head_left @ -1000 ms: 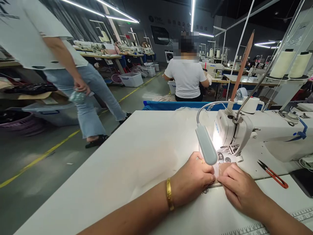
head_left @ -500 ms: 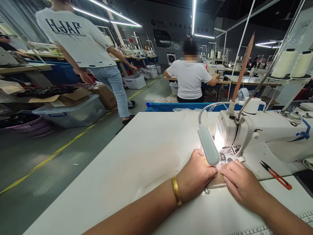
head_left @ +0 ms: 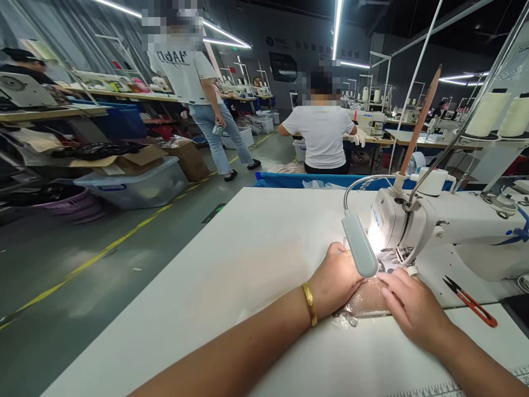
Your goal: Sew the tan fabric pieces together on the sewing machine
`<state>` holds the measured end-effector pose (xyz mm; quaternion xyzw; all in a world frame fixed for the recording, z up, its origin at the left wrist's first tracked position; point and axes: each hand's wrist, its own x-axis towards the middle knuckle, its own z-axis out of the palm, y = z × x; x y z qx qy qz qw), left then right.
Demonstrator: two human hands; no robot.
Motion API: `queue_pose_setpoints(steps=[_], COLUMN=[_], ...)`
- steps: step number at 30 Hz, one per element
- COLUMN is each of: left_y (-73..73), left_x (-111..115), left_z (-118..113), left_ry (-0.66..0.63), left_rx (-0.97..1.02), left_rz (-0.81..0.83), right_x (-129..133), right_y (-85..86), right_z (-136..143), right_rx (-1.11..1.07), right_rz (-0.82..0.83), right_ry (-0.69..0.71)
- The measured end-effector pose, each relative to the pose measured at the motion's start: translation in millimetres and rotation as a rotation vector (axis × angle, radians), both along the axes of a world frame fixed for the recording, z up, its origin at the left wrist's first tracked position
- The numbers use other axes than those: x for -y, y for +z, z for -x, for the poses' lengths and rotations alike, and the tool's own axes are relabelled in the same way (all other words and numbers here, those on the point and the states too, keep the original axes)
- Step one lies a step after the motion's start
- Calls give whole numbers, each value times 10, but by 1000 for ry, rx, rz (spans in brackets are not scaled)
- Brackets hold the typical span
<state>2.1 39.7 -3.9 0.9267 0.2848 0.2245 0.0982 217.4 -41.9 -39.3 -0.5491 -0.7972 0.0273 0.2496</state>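
Observation:
Under the head of a white sewing machine [head_left: 382,220] lies a shiny beige piece of sheer fabric [head_left: 368,296], with a clear, crinkled edge toward me. My left hand [head_left: 335,280], a gold bangle at its wrist, is closed at the fabric's left side, its fingertips partly hidden behind the grey lamp [head_left: 359,242]. My right hand [head_left: 413,309] has its fingers bent together on the right side of the fabric, close to the presser foot [head_left: 400,255]. Both hands touch the fabric. The needle point cannot be made out in the glare.
Red-handled thread snips [head_left: 471,302] lie right of my right hand. A ruler scale [head_left: 450,389] runs along the table's near edge. A brown pencil [head_left: 421,118] stands on the machine. Ahead sits a co-worker [head_left: 320,135]; another person [head_left: 185,82] is in the left aisle near plastic bins [head_left: 136,184].
My hands are slightly farther apart, and more of the fabric shows between them. The person in the aisle has walked farther off. The view has shifted a little left.

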Motion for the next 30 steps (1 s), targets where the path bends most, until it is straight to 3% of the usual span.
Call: queue_pose_setpoints(steps=[3,12,16,19,22,26,28,30], left_y=[1,-83,-36,113,397,757,826,807], left_x=[1,-31,-33,-18,-27,-97,-119,-107], left_z=[-5,38,15,33,197,677,946,1165], left_ry=[10,36,132,188,216,347,416,481], left_rx=[9,-107,-207,-294,-309,-123,-85,-83], left_rz=[2,-49,6,14,-4,14,67,146], right_x=[-9,49,47,31,20,24,25,13], right_y=[17,-83,-144,-170,-177,-192,-232,-300], right_z=[-34,-105,-145,-166,-183,-213,-248,-303], right_rx=[-76,-146,-149,-138,-119,-84,-70,-58], right_rz=[19,23,43,81,117,136,117,86], right_ry=[-68,-61,-68,-73,-82,-87,-85,-77])
